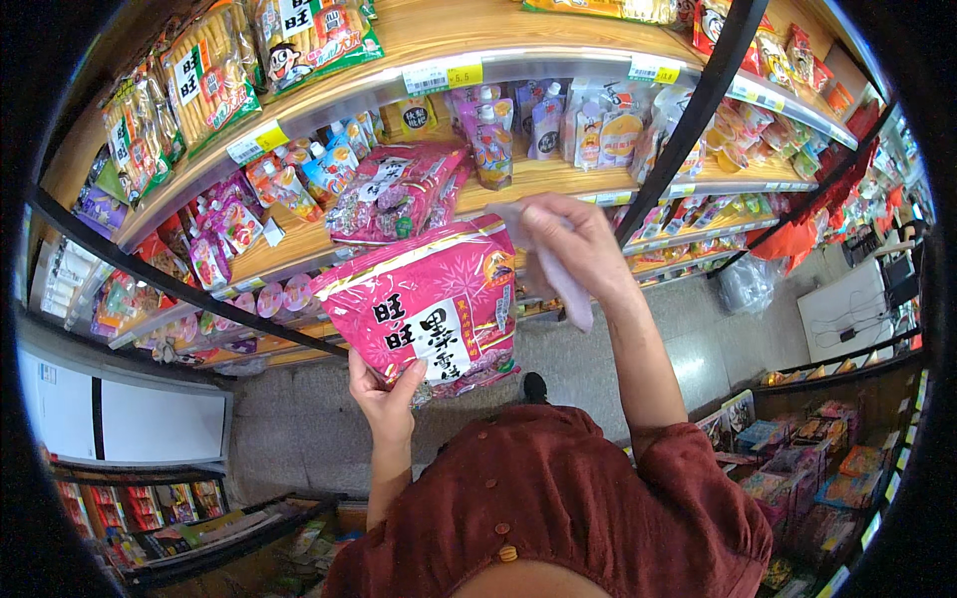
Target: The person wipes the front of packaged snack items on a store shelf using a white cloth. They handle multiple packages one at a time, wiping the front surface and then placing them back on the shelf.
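My left hand (389, 392) grips the lower edge of a pink plastic bag of rice crackers (441, 306), thumb on its front. The bag is tilted, its printed face towards me. At its upper right corner, my right hand (576, 243) pinches a pale lilac cloth (562, 288), which hangs down from the fingers. Whether the cloth touches the bag there is hard to tell. Just behind, similar pink bags (392, 190) lie stacked on a wooden shelf (478, 196).
Spouted drink pouches (490, 142) stand behind the stacked bags, and more (284, 183) lie to their left. Cracker packs (209, 75) fill the upper shelf. A black metal upright (691, 119) crosses the shelf front at right. White chest freezers (142, 415) stand at lower left.
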The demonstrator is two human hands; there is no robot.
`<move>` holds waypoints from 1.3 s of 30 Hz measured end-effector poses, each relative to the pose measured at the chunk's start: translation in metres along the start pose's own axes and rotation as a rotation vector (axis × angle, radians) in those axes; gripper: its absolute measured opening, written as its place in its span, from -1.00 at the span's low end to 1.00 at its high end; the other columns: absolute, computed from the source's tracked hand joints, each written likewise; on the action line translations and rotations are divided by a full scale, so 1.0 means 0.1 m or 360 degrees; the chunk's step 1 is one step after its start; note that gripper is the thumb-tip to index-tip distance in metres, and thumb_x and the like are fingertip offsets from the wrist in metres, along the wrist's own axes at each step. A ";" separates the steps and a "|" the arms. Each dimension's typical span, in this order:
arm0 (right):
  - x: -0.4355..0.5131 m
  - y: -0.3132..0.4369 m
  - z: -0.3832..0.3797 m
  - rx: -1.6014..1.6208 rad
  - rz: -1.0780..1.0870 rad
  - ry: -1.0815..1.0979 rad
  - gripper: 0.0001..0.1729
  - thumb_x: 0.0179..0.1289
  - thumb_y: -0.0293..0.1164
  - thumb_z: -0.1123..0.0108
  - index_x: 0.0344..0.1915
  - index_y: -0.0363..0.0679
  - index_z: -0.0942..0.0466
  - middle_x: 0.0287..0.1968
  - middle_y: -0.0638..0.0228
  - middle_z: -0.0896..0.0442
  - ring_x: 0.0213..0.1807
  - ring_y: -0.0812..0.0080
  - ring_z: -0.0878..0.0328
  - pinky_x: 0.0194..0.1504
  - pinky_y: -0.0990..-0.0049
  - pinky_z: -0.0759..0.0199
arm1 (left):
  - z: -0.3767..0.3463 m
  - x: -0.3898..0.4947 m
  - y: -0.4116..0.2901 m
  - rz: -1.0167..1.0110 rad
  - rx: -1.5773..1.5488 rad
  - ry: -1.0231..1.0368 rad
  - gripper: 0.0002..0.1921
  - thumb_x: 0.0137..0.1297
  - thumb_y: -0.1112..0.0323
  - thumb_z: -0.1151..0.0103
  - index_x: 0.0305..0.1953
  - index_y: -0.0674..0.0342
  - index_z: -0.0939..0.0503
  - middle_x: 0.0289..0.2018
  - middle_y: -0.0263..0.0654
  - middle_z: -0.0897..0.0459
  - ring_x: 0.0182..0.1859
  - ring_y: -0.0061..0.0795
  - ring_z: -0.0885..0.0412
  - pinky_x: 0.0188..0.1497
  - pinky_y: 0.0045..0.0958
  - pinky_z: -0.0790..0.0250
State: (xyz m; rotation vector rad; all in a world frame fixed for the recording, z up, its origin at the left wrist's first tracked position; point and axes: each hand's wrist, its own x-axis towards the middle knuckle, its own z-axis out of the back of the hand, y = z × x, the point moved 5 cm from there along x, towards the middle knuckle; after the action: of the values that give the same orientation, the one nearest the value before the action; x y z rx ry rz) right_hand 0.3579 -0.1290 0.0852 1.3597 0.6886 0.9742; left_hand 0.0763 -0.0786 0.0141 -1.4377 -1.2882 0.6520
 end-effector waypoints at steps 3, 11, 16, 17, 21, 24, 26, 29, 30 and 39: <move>-0.06 0.03 -0.26 -0.0017 0.0066 0.0230 -0.69 0.35 -0.26 -0.25 -0.13 -0.30 -0.67 -0.35 0.43 -0.69 -0.31 0.66 -0.52 -0.26 0.57 -0.43 | 0.13 0.00 0.03 0.0012 -0.0049 0.0057 -0.35 0.01 0.67 -0.34 0.20 0.36 -0.36 0.00 -0.23 -0.60 0.00 -0.50 -0.59 0.10 -0.40 -0.43; -0.08 -0.25 -0.63 0.1098 -0.0424 0.0110 -0.88 0.31 -0.37 -0.27 -0.31 -0.16 -0.68 -0.38 0.39 -0.72 -0.44 0.63 -0.60 -0.40 0.60 -0.46 | 0.33 -0.07 0.34 0.0404 -0.0534 -0.0029 -0.40 -0.01 0.69 -0.26 0.15 0.31 -0.43 -0.02 -0.22 -0.65 -0.01 -0.42 -0.64 0.09 -0.36 -0.46; 0.13 -0.19 -0.50 0.0362 -0.0156 0.0228 -0.78 0.33 -0.32 -0.25 -0.22 -0.26 -0.70 -0.32 0.33 -0.74 -0.32 0.56 -0.64 -0.28 0.54 -0.49 | 0.30 -0.08 0.28 0.0376 -0.0446 -0.0069 -0.38 0.02 0.68 -0.31 0.18 0.31 -0.42 -0.03 -0.22 -0.66 -0.01 -0.45 -0.64 0.08 -0.37 -0.47; 0.19 -0.13 -0.44 -0.0031 -0.0020 0.0211 -0.75 0.34 -0.31 -0.24 -0.21 -0.28 -0.70 -0.30 0.32 -0.75 -0.28 0.55 -0.64 -0.24 0.53 -0.50 | 0.29 -0.08 0.28 0.0412 -0.0377 -0.0073 -0.38 0.01 0.68 -0.32 0.18 0.31 -0.42 -0.03 -0.22 -0.66 -0.02 -0.45 -0.64 0.07 -0.38 -0.47; 0.39 0.28 -0.26 -0.0621 0.0757 -0.0067 -0.77 0.34 -0.30 -0.19 -0.15 -0.16 -0.69 -0.20 0.20 -0.73 -0.21 0.22 -0.67 -0.09 0.39 -0.52 | 0.09 -0.06 0.29 0.0436 -0.0201 0.0010 -0.37 -0.02 0.70 -0.36 0.16 0.33 -0.44 -0.06 -0.24 -0.67 -0.05 -0.51 -0.64 0.04 -0.44 -0.48; 0.38 0.43 -0.45 -0.0946 0.1206 0.0304 -0.76 0.35 -0.27 -0.17 -0.20 -0.17 -0.67 -0.24 0.18 -0.71 -0.23 0.04 -0.63 -0.10 0.23 -0.51 | -0.13 -0.04 0.37 0.0477 -0.0203 0.0104 -0.38 -0.01 0.69 -0.36 0.15 0.33 -0.44 -0.07 -0.26 -0.67 -0.06 -0.54 -0.64 0.02 -0.46 -0.49; 0.39 0.39 -0.56 -0.1141 0.1133 0.0635 -0.77 0.24 -0.30 -0.29 -0.26 -0.26 -0.66 -0.27 0.15 -0.69 -0.29 0.07 -0.61 -0.22 0.24 -0.48 | -0.24 -0.02 0.40 0.0473 -0.0185 0.0126 -0.39 0.00 0.69 -0.36 0.15 0.33 -0.45 -0.07 -0.26 -0.67 -0.07 -0.54 -0.64 0.02 -0.46 -0.49; 0.50 0.31 -0.59 -0.1175 0.0960 0.0934 -0.69 0.17 -0.23 -0.37 -0.31 -0.28 -0.64 -0.38 0.17 -0.68 -0.40 0.15 -0.60 -0.29 0.26 -0.43 | -0.33 0.00 0.41 0.0473 -0.0155 0.0166 -0.39 0.00 0.67 -0.37 0.16 0.35 -0.44 -0.05 -0.26 -0.67 -0.06 -0.54 -0.64 0.03 -0.45 -0.48; 0.55 0.28 -0.58 -0.1146 0.0915 0.1027 -0.67 0.16 -0.20 -0.39 -0.33 -0.29 -0.64 -0.42 0.18 -0.67 -0.43 0.18 -0.59 -0.30 0.27 -0.42 | -0.35 0.01 0.40 0.0454 -0.0146 0.0184 -0.38 0.00 0.67 -0.37 0.16 0.35 -0.44 -0.05 -0.26 -0.67 -0.06 -0.54 -0.64 0.03 -0.45 -0.48; 0.67 0.16 -0.49 -0.1080 0.0827 0.1066 -0.54 0.18 -0.03 -0.33 -0.39 -0.27 -0.65 -0.47 0.13 -0.66 -0.38 0.15 -0.61 -0.27 0.27 -0.44 | -0.46 0.03 0.49 0.0581 -0.0067 0.0253 -0.35 -0.02 0.66 -0.40 0.19 0.39 -0.43 -0.05 -0.27 -0.66 -0.05 -0.54 -0.63 0.04 -0.46 -0.47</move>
State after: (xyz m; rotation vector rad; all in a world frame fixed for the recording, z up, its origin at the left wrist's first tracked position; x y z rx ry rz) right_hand 0.3432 -0.0476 0.1032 0.5880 0.4086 1.9188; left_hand 0.1363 -0.0847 -0.0163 -1.7426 -0.9282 0.7352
